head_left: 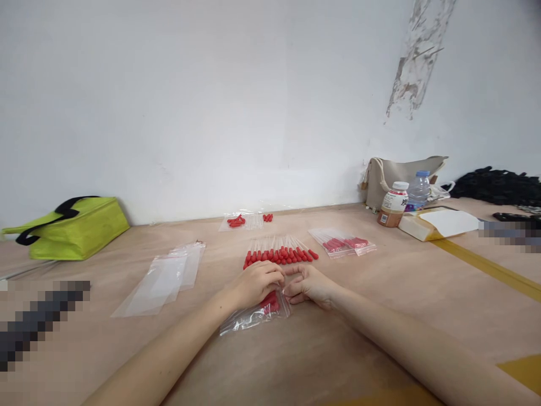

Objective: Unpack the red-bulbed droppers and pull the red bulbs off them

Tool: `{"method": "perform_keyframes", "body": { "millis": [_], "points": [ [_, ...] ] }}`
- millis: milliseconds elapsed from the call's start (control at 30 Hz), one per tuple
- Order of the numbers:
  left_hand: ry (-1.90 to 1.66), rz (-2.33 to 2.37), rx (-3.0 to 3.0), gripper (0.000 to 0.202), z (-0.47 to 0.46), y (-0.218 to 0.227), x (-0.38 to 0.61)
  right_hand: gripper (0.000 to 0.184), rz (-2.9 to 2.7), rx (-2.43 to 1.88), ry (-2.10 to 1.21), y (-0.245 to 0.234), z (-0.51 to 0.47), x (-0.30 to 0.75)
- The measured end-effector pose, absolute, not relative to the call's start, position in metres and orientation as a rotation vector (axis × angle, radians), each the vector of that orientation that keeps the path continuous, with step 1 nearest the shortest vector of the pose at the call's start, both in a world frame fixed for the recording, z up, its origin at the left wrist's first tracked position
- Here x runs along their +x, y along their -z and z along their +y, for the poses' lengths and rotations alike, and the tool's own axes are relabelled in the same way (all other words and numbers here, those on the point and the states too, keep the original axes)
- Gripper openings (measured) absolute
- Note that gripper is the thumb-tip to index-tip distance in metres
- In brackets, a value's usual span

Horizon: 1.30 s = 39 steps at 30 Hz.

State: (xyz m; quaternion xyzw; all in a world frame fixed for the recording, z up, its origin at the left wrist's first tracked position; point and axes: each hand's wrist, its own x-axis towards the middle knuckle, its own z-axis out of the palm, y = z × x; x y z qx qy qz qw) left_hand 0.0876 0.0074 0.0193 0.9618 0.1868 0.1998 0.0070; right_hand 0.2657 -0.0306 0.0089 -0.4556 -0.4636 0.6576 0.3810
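Observation:
My left hand (257,283) and my right hand (309,285) meet over a clear plastic bag (249,318) that lies on the brown table and holds red-bulbed droppers. Both hands are closed, pinching the bag's open end at its right. Just beyond my fingers lies a row of loose glass droppers with red bulbs (279,251). A filled bag of droppers (341,243) lies to the right of that row.
Empty clear bags (165,277) lie to the left. A small bag with red bulbs (239,221) sits near the wall. A lime green bag (70,227) is far left. A beige bag (399,175), two bottles (394,204) and a box (437,223) stand at right.

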Motion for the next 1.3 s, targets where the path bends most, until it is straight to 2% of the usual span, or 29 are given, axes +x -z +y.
{"method": "perform_keyframes", "body": {
  "millis": [200,500,700,833,1033,1300],
  "points": [
    [-0.601,0.577,2.983,0.017,0.006,-0.021,0.089,0.047,-1.194,-1.187,-1.668,-0.012,-0.032,0.264],
    [-0.576,0.562,3.000,0.018,0.007,-0.020,0.088,0.050,-1.210,-1.184,-1.672,-0.012,-0.033,0.264],
    [-0.562,0.597,2.968,0.015,0.005,-0.023,0.089,0.051,-1.363,-1.047,-1.632,-0.005,-0.033,0.266],
    [-0.536,0.604,2.942,0.014,0.003,-0.025,0.088,0.046,-1.532,-1.037,-1.393,0.008,-0.031,0.268],
    [-0.562,0.655,2.933,0.016,0.006,-0.020,0.086,0.012,-1.981,-0.862,-0.855,0.009,-0.036,0.271],
    [-0.602,0.628,2.881,0.017,0.008,-0.016,0.083,0.015,-2.272,-0.853,-0.307,0.013,-0.035,0.275]
  ]
}}
